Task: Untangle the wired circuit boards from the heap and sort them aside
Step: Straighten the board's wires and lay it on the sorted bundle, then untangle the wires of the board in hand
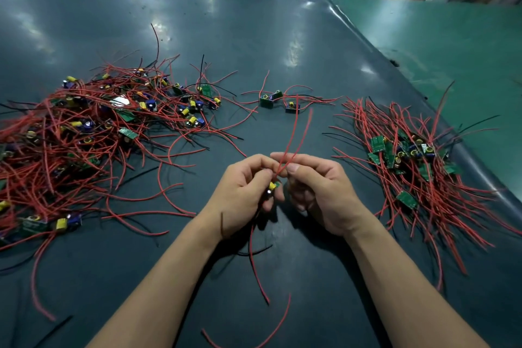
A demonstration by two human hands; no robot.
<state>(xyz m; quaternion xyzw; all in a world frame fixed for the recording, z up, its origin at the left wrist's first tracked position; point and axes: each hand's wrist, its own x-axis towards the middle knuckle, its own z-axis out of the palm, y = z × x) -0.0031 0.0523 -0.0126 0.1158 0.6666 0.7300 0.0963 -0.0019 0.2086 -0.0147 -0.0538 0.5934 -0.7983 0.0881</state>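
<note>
Surface (254, 37): dark green mat, carrying all the wired boards.
Heap (84, 133): tangled, at 9 o'clock.
Sorted pile (409, 161): at 3 o'clock.
Loose boards (278, 100): at 12 o'clock.
Left hand (243, 195): grip curled round a small board (273, 186).
Right hand (319, 189): grip pinching its red wires (291, 144).

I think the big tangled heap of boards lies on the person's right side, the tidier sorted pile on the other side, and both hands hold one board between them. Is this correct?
Not quite: the sides are swapped. In the head view the big tangled heap lies on the person's left, and the tidier sorted pile on the right. The rest holds: the left hand and right hand hold one board and its red wires between them.
</note>
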